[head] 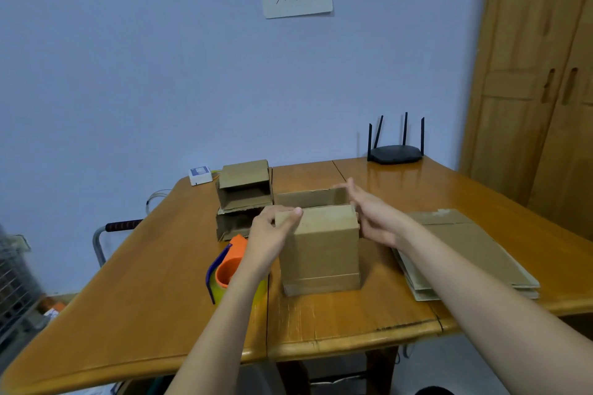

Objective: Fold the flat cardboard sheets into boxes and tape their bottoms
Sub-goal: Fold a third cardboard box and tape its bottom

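Note:
A brown cardboard box [321, 250] stands upright in the middle of the wooden table [160, 314], with one flap folded over its top and a far flap [311, 197] still raised behind. My left hand [272, 231] grips the box's upper left corner, thumb on top. My right hand [369, 215] lies against the box's right side with straight fingers reaching the far flap. A stack of flat cardboard sheets [465, 253] lies to the right. An orange tape dispenser [229, 266] with yellowish tape sits left of the box, partly behind my left forearm.
Two folded boxes [245, 194] are stacked at the back left of the table. A white small device [200, 175] and a black router [394, 152] sit at the far edge. A wooden wardrobe [539, 90] stands at the right.

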Tool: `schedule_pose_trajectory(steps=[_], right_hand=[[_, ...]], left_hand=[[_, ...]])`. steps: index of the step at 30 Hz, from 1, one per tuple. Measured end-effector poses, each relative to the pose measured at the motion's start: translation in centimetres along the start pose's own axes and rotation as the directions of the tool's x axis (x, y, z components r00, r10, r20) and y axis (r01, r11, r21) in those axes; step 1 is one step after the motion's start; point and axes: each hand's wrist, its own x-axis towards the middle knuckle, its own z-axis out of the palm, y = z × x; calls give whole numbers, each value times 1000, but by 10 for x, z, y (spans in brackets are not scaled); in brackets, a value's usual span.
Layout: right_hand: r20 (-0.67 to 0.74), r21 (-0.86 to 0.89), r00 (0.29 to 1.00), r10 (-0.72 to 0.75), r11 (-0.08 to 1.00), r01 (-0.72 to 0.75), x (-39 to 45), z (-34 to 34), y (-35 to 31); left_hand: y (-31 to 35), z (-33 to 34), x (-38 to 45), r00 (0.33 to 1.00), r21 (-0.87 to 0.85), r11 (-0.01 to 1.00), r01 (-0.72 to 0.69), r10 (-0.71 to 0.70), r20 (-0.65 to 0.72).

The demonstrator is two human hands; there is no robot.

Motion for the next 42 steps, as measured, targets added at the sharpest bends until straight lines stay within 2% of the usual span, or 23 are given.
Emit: schedule_pose_trajectory(steps=[2, 4, 6, 8, 10, 13, 16, 19, 21, 23, 24, 26, 27, 28, 29, 31, 35, 38, 40, 42], right_hand=[[4, 11, 1000, 8, 1000, -8, 2, -4, 5], [-28, -176, 998, -61, 983, 55, -1, -2, 8], [-70, -313, 984, -166, 940, 137, -3, -2, 12], [-86, -315, 978, -193, 936, 157, -6, -2, 14], [-61, -284, 989, -134, 952, 112, -10, 1, 14], [-88, -316, 989, -119, 945, 86, -7, 2, 16], [-116, -259, 990, -76, 965, 44, -2, 1, 15], [-122, -248, 992, 17, 968, -47, -1, 2, 6], [-130, -362, 991, 16, 930, -62, 0, 2, -2], [-126, -538, 991, -43, 842, -32, 2, 6, -12], [-124, -664, 987, -105, 748, -4, 5, 10, -15], [-74, -899, 968, -242, 435, 40, 13, 22, -19], [-25, -959, 961, -276, 279, 55, 16, 29, -18], [15, -983, 962, -273, 172, 64, 17, 36, -16], [34, -992, 970, -241, 108, 61, 18, 42, -12], [37, -997, 988, -150, 63, 47, 17, 50, -6], [15, -997, 1000, -6, 76, 16, 21, 55, -8], [-7, -997, 1000, 18, 73, -8, 25, 57, -9], [-21, -997, 1000, 15, 75, -22, 26, 57, -8], [-19, -995, 1000, 16, 95, -21, 27, 55, -7]], left_hand=[[-4, 6, 1, 997, -71, 997, 0, -5, -74], [-4, 12, 1, 993, -137, 990, 27, -42, -109], [-3, 15, 2, 993, -120, 992, 22, -36, -110], [-4, 17, 5, 997, -60, 998, -18, 14, -76], [-9, 19, 6, 995, -27, 999, -37, 34, -98], [-12, 24, 1, 984, -87, 996, 1, -17, -177], [-11, 29, 4, 978, -109, 993, 36, -58, -200], [-4, 29, 7, 966, -204, 968, 144, -182, -184], [2, 28, 10, 953, -275, 936, 218, -266, -147], [7, 27, 14, 952, -278, 932, 234, -277, -128], [8, 28, 15, 956, -273, 935, 226, -267, -123], [9, 31, 16, 965, -252, 946, 202, -236, -114], [9, 32, 16, 969, -244, 952, 187, -219, -112], [10, 33, 16, 973, -236, 956, 177, -206, -107], [10, 33, 17, 975, -226, 958, 176, -201, -95], [9, 31, 19, 977, -202, 961, 189, -205, -61], [10, 25, 23, 975, -149, 964, 222, -221, 26], [7, 23, 26, 978, -29, 978, 206, -205, 46], [6, 23, 29, 993, 268, 958, 99, -113, 39], [9, 23, 32, 996, 624, 780, -38, -20, 87]])
